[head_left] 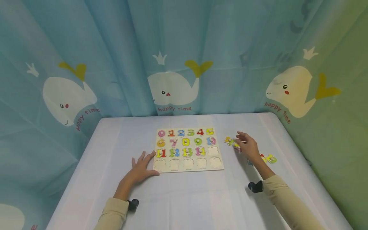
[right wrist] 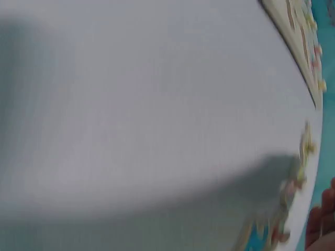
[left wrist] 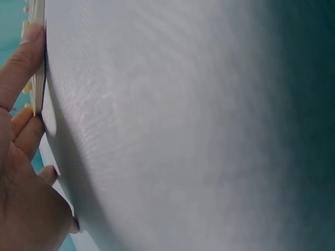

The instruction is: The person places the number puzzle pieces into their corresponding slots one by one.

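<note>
A wooden number puzzle board (head_left: 184, 150) lies on the table, with knobbed number pieces from 0 to 14 seated in its upper rows. Bare recesses show at the right end of the third row and along the bottom row. My left hand (head_left: 140, 169) is spread at the board's lower left corner, thumb and forefinger touching its edge. Right of the board, my right hand (head_left: 249, 149) hovers over loose number pieces (head_left: 229, 141), fingers slightly bent, with nothing visible in them. The hand partly hides those pieces; in the right wrist view only its fingers (right wrist: 327, 209) show, blurred.
More loose number pieces (head_left: 270, 158) lie beside the right forearm, one of them a blue piece (head_left: 249, 162). A whitish cloth covers the table (head_left: 189, 201). Behind it hangs a blue-green curtain (head_left: 120, 64) with whale prints.
</note>
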A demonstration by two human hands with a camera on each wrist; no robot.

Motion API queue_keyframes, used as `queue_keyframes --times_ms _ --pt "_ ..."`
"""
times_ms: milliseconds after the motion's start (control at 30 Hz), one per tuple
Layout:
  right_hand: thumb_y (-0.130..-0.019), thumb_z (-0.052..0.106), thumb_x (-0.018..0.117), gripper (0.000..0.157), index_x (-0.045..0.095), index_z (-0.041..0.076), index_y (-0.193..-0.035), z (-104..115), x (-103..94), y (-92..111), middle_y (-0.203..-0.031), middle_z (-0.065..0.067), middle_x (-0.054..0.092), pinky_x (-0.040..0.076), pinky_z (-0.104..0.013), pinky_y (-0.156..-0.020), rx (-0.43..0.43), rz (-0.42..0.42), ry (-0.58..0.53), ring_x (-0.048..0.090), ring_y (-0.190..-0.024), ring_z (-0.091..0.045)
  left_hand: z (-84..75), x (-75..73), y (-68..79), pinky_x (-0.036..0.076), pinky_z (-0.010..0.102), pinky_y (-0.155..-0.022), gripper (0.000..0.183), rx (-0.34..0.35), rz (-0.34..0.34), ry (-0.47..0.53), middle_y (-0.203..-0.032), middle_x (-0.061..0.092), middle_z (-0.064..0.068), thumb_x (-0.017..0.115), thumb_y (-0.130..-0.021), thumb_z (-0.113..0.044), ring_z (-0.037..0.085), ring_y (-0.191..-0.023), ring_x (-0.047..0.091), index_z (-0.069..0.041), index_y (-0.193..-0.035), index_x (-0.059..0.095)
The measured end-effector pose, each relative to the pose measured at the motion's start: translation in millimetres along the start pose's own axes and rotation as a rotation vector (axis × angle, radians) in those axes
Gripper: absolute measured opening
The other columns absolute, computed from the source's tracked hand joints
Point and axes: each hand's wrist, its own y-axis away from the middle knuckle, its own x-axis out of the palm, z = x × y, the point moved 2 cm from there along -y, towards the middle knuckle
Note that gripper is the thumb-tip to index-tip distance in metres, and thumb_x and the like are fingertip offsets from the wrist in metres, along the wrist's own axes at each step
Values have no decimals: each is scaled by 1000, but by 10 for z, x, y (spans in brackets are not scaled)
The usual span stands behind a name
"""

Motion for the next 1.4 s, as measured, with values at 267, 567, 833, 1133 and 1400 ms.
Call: queue_keyframes --times_ms 267,567,833,1133,1400 --pt "-92 15 60 41 51 -5 -127 -308 -259 242 -108 -23 60 44 -51 -84 137 -95 237 55 -99 -37 -5 11 -14 -12 66 -101 94 -1 6 -13 -150 27 19 77 -70 -49 42 -139 6 -13 -146 34" --pt "-88 12 65 33 60 -1 -118 -271 -178 337 -88 -17 62 31 -53 -75 97 -222 398 51 -83 -35 2 -9 -14 -13 66 -100 93 9 5 -1 -150 26 19 77 -72 -48 42 -139 5 -12 -146 33" --pt "-84 3 66 38 56 -4 -121 68 88 202 -90 -15 63 37 -49 -79 -172 -58 254 51 -89 -32 11 -11 -5 -13 66 -100 93 1 5 2 -150 26 19 77 -72 -47 42 -139 5 -12 -146 34" --pt "-83 7 71 44 57 2 -124 304 614 113 -88 2 63 45 -39 -77 -348 318 269 55 -87 -18 31 46 -23 -14 65 -101 94 16 12 12 -151 27 14 76 -71 -51 40 -140 5 -14 -146 34" --pt "-85 12 70 38 61 7 -121 308 688 40 -92 3 64 42 -36 -75 -375 343 325 50 -88 -17 48 14 -18 -14 65 -101 95 8 -3 -2 -151 27 15 77 -70 -51 40 -140 5 -13 -146 34"
